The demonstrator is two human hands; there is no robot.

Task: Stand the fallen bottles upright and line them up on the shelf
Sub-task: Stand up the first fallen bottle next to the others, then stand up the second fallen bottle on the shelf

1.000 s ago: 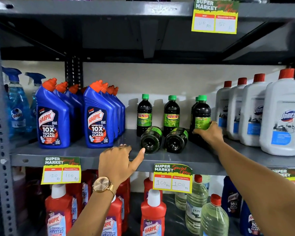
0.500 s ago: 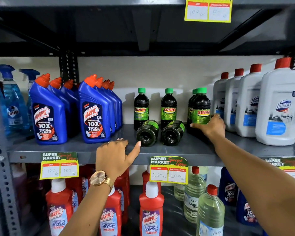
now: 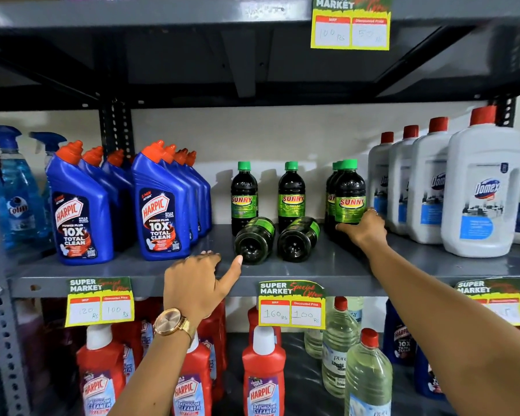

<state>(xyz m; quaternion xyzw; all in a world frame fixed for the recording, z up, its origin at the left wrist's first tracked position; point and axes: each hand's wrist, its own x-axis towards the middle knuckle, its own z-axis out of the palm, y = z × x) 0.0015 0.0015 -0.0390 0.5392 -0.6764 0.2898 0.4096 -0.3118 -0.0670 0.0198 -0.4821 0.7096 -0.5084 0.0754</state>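
The right hand (image 3: 361,229) grips the front upright Sunny bottle (image 3: 349,193), which hides those behind. Two dark-filled fallen bottles (image 3: 254,240) lie on the shelf (image 3: 327,265). The left hand (image 3: 197,283) is spread open, empty.

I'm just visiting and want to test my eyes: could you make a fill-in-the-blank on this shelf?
1. ____ Sunny bottles lie on their sides on the shelf.
2. The right hand touches an upright bottle with a ____ cap.
3. The left hand wears a ____ on its wrist.

Missing: two; green; watch
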